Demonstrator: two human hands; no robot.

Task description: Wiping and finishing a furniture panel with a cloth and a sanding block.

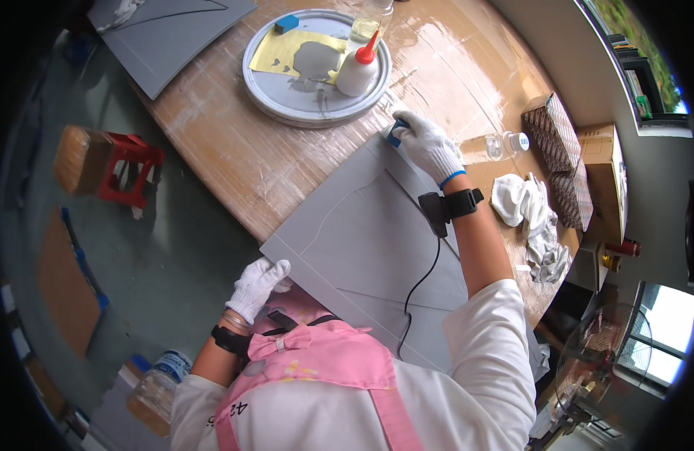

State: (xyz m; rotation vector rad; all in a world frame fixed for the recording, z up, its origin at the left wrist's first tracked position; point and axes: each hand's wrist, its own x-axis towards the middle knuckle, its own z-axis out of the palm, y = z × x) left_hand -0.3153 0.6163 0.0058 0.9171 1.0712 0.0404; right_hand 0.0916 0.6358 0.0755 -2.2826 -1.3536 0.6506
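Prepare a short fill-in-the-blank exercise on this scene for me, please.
The small blue object at the far corner of the gray panel is in the ____ hand.
The left hand wears a ____ glove.
The white bottle on the round tray has a ____ tip.
The apron is mostly ____.
Missing words: right; white; red; pink.

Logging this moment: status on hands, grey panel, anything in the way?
Right hand holding blue block at far corner of grey panel. Left hand at its left edge, grip unclear. Panel lying on table. Black cord crossing panel in view.
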